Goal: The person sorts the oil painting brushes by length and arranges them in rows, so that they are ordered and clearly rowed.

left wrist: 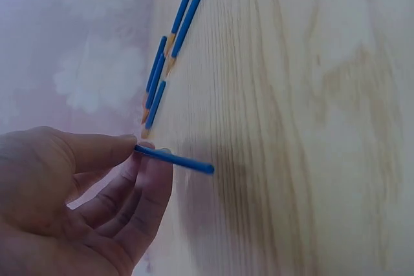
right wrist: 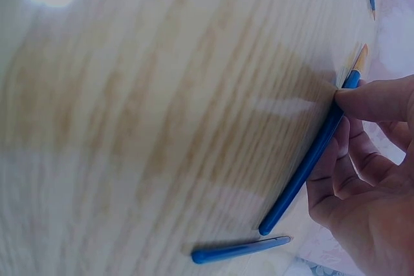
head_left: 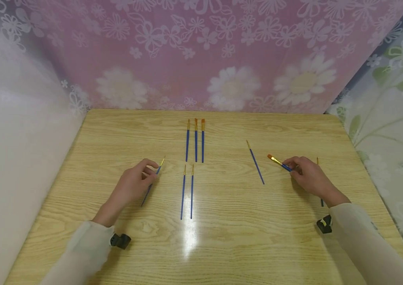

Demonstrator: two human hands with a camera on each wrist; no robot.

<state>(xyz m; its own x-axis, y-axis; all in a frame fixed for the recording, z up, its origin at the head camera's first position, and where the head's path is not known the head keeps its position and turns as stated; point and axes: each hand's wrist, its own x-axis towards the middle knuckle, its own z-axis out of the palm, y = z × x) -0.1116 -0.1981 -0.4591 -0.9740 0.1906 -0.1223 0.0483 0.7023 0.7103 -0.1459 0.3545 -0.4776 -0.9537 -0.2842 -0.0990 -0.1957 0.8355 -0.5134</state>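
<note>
My left hand [head_left: 138, 178] pinches a thin blue paintbrush [left wrist: 184, 161] between thumb and fingers, its yellow tip pointing away from me in the head view. On the right, my right hand [head_left: 306, 174] grips a flat paintbrush [head_left: 276, 160] with a gold ferrule and orange-brown bristles, held near the ferrule. A slim paintbrush [head_left: 256, 163] lies slanted on the table to the left of that hand. Another thin paintbrush [head_left: 317, 161] lies beyond the right wrist, partly hidden by it.
Three paintbrushes [head_left: 196, 144] lie side by side at the back middle of the wooden table [head_left: 229, 237]. Closer to me, two thin paintbrushes [head_left: 192, 194] lie parallel. A pink flowered cloth [head_left: 187, 71] hangs behind the table's far edge.
</note>
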